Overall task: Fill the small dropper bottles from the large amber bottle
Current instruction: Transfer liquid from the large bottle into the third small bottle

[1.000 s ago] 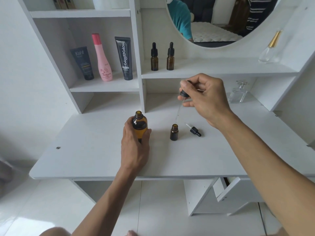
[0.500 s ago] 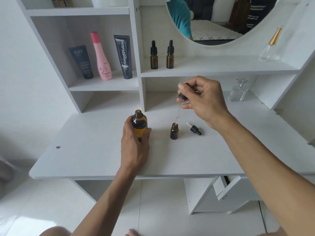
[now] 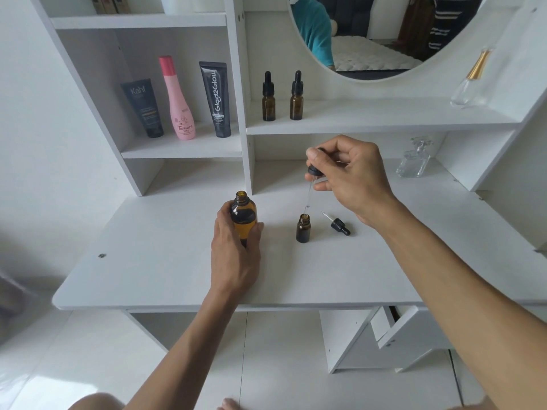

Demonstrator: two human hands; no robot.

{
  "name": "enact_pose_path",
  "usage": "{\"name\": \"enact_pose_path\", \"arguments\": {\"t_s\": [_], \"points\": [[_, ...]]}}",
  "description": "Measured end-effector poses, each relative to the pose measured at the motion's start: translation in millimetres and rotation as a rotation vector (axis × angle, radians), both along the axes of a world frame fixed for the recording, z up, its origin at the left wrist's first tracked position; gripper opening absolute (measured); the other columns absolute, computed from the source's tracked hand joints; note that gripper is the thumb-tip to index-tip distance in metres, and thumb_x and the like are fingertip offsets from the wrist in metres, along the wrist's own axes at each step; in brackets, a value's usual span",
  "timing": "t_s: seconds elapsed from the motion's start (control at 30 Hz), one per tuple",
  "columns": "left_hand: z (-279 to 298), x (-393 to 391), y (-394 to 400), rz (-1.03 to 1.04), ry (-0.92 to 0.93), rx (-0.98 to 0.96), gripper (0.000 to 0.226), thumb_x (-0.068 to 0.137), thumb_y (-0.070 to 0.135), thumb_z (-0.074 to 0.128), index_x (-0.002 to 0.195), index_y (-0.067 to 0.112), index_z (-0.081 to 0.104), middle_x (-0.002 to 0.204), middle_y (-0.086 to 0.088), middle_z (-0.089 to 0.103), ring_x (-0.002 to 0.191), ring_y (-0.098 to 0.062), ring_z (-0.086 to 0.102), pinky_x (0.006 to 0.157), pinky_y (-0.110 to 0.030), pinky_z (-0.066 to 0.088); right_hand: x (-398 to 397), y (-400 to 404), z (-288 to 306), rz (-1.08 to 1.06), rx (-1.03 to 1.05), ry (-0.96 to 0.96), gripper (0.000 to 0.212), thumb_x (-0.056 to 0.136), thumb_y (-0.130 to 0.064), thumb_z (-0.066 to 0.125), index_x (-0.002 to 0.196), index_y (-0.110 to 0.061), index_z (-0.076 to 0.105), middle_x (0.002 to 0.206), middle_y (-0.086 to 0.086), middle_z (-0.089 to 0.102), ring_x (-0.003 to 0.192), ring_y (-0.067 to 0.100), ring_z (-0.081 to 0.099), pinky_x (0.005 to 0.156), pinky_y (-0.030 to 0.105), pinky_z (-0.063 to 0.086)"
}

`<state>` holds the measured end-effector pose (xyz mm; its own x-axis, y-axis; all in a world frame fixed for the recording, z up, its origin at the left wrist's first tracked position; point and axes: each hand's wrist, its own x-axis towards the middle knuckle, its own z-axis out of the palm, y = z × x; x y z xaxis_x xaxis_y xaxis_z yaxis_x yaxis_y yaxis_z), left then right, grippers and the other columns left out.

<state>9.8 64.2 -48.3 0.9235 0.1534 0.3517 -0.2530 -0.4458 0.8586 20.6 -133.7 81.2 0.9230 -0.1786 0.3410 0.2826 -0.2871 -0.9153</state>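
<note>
left hand point(image 3: 236, 253) wrapped around uncapped large amber bottle point(image 3: 243, 216) upright on white vanity top point(image 3: 165, 261), right hand point(image 3: 349, 179) pinching dropper point(image 3: 310, 189) just above open small bottle point(image 3: 303, 228), mirror point(image 3: 379, 34) above

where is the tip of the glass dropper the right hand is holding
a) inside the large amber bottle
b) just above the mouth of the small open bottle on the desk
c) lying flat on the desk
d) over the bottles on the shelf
b: the right hand pinches the dropper upright, its tip just above the mouth of the small open bottle, while the left hand holds the large amber bottle.
</note>
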Motion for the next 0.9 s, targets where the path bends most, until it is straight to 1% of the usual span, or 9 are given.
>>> {"name": "enact_pose_path", "arguments": {"t_s": [0.1,0.3,0.37,0.47,0.5,0.7,0.9], "points": [[0.7,-0.4,-0.2,0.007,0.004,0.006,0.05,0.096,0.031,0.062,0.138,0.033,0.035,0.126,0.0,0.06,0.104,-0.023,0.064,0.083,-0.029,0.049,-0.2,-0.4,-0.7,0.002,-0.023,-0.001,0.018,0.093,-0.022,0.072,0.09,-0.005,0.071,0.086,0.019,0.073,0.072,0.018,0.077,0.065,0.036,0.064],[1.8,-0.5,-0.8,0.015,0.009,0.006,0.052,0.097,0.029,0.062,0.141,0.029,0.035,0.128,0.0,0.059,0.105,-0.022,0.062,0.081,-0.023,0.044,-0.9,0.0,-0.3,0.009,-0.052,-0.006,0.02,0.093,-0.022,0.072,0.089,-0.002,0.069,0.086,0.021,0.073,0.071,0.018,0.076,0.068,0.04,0.064],[2.3,-0.6,-1.0,0.017,0.007,0.003,0.052,0.096,0.029,0.062,0.14,0.029,0.035,0.127,0.0,0.059,0.105,-0.023,0.063,0.082,-0.025,0.046,-1.1,0.6,0.1,0.008,-0.066,-0.01,0.021,0.093,-0.022,0.072,0.088,-0.002,0.069,0.086,0.021,0.073,0.071,0.017,0.076,0.068,0.04,0.064],[2.3,-0.5,-1.0,0.015,0.002,-0.001,0.05,0.096,0.03,0.062,0.137,0.035,0.035,0.125,0.0,0.06,0.103,-0.024,0.064,0.085,-0.033,0.051,-1.3,1.7,0.6,0.013,-0.083,-0.016,0.022,0.093,-0.022,0.072,0.087,-0.002,0.068,0.085,0.021,0.072,0.071,0.018,0.076,0.067,0.04,0.064],[2.2,-0.6,-0.9,0.014,0.003,-0.003,0.049,0.096,0.031,0.062,0.136,0.036,0.035,0.124,0.001,0.06,0.103,-0.024,0.065,0.085,-0.033,0.052,-1.4,2.1,0.6,0.013,-0.088,-0.017,0.022,0.093,-0.022,0.072,0.086,-0.002,0.068,0.084,0.021,0.072,0.07,0.019,0.076,0.067,0.039,0.064],[1.9,-0.3,-1.0,0.01,0.002,-0.003,0.049,0.096,0.029,0.062,0.138,0.032,0.036,0.125,0.001,0.059,0.102,-0.024,0.064,0.081,-0.026,0.047,-1.3,3.6,1.3,0.005,-0.119,-0.032,0.024,0.093,-0.022,0.072,0.085,0.0,0.067,0.079,0.019,0.071,0.07,0.021,0.076,0.066,0.039,0.064],[2.8,-1.3,-1.0,0.006,0.002,-0.005,0.048,0.096,0.031,0.061,0.136,0.037,0.035,0.125,0.002,0.058,0.101,-0.024,0.065,0.082,-0.031,0.052,-1.5,3.6,2.5,-0.001,-0.149,-0.048,0.025,0.093,-0.023,0.072,0.084,0.0,0.066,0.078,0.018,0.072,0.068,0.019,0.075,0.066,0.036,0.064]]}}
